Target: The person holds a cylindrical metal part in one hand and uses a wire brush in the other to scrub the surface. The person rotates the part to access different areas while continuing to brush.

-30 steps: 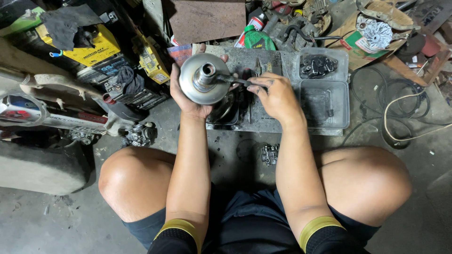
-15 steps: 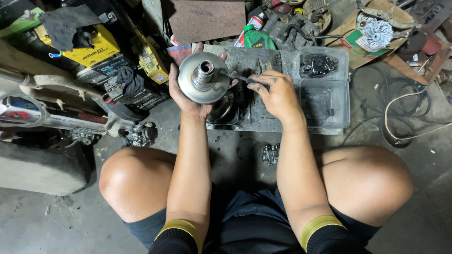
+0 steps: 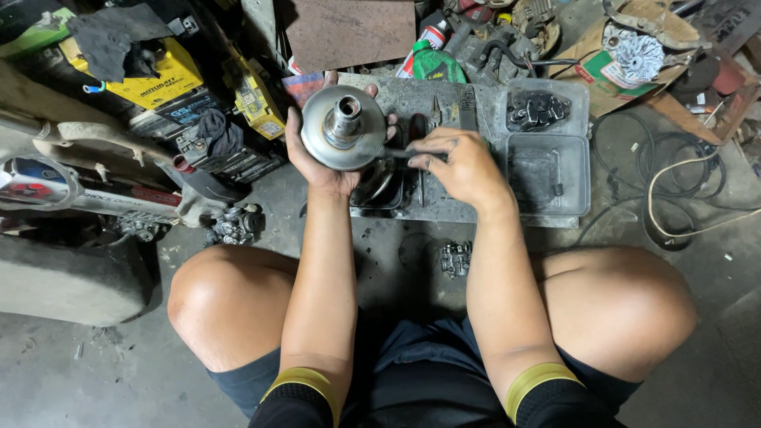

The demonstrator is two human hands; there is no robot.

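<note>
Two hands: both closed on things, above the left part of a grey tray on the floor.
Left hand [image 3: 321,162]: grip wrapped under a round metal pulley [image 3: 342,139], holding it up with its hub facing the camera.
Right hand [image 3: 460,162]: grip closed on a thin dark tool [image 3: 396,152], its tip touching the pulley's right edge.
Tray [image 3: 476,210]: clear plastic box [image 3: 547,147] at its right end.
Floor: small metal part [image 3: 455,259] between the knees.

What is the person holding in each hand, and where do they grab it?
The left hand cups a round metal pulley disc from underneath, by its rim. The right hand pinches the handle of a thin dark tool touching the disc.
</note>
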